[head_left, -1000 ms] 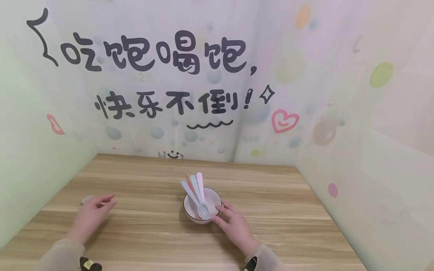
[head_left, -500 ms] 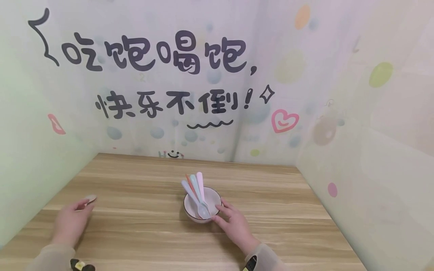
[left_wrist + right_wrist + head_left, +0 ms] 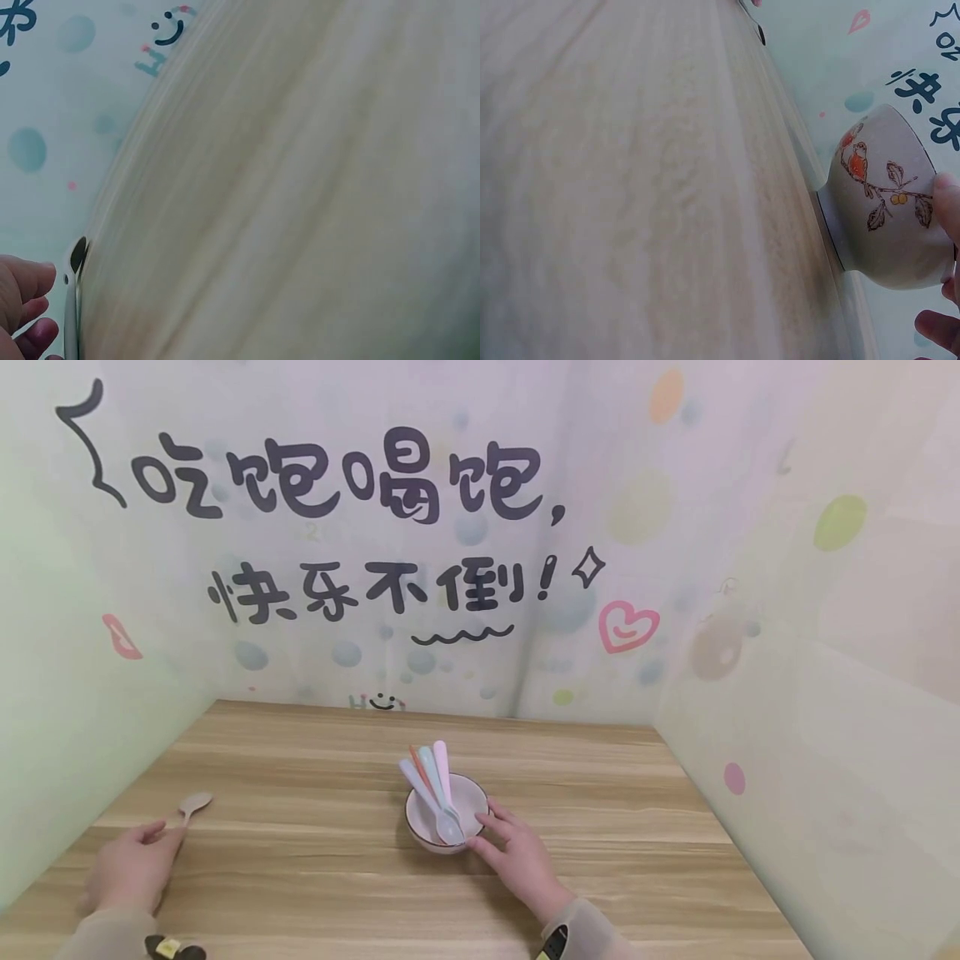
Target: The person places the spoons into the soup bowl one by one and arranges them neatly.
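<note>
Since the earlier frame, the left hand (image 3: 133,870) has drawn down and left, uncovering the pale spoon (image 3: 197,802) that lies on the wooden table (image 3: 330,877) at the lower left of the frame. Its fingers are loosely bent and parted, just beside the spoon's handle; whether a fingertip touches it, I cannot tell. At lower centre stands a bowl (image 3: 471,795) with a dark rim (the right wrist view shows a bird painted on its side). The right hand (image 3: 519,860) has stayed there, thumb and fingers gripping the bowl's right edge. Four more spoons rest in the bowl, their handles leaning out over its upper-left rim: lavender (image 3: 418,782), orange (image 3: 422,769), pale blue (image 3: 428,759) and pink (image 3: 442,760). Behind, black lettering (image 3: 408,477) runs across the upper part of the wall, with a pink heart (image 3: 628,627) right of centre.
</note>
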The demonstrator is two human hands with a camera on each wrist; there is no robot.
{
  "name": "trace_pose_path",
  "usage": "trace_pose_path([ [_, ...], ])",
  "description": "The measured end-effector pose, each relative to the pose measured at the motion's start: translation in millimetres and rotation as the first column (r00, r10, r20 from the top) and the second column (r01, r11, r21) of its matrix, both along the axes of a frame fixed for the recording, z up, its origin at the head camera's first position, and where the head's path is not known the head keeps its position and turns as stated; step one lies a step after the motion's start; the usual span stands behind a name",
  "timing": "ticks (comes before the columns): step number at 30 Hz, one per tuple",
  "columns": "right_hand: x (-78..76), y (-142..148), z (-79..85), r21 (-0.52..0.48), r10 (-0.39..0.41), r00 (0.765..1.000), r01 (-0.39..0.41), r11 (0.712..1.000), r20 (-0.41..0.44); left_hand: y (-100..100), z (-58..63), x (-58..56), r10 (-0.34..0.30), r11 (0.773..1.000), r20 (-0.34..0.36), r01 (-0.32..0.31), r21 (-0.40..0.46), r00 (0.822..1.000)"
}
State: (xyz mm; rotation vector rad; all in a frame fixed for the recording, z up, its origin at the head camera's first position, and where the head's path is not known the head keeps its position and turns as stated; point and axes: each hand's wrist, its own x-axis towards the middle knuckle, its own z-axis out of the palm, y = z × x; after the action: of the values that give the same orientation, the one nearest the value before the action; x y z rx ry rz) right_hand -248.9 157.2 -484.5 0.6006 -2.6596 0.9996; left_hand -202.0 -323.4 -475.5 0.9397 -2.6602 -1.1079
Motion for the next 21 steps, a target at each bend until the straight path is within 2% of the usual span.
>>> trace_pose_path([
  [7, 0.3, 0, 0.5, -0.001, -0.008, 1.0, 0.008, 1.0, 0.001, -4, -4.3, 0.5, -0.038, 0.999, 0.053, 0.04, -0.035, 0.998],
  [13, 0.8, -1, 0.4, -0.004, -0.011, 1.0, 0.011, 1.0, 0.002, -5, -9.8, -0.7, -0.049, 0.998, 0.029, 0.05, -0.042, 0.998],
  [21, 1.2, -1, 0.8, -0.003, -0.011, 1.0, 0.011, 1.0, -0.011, -2, -8.9, -2.9, -0.053, 0.997, 0.012, 0.054, -0.047, 0.999],
])
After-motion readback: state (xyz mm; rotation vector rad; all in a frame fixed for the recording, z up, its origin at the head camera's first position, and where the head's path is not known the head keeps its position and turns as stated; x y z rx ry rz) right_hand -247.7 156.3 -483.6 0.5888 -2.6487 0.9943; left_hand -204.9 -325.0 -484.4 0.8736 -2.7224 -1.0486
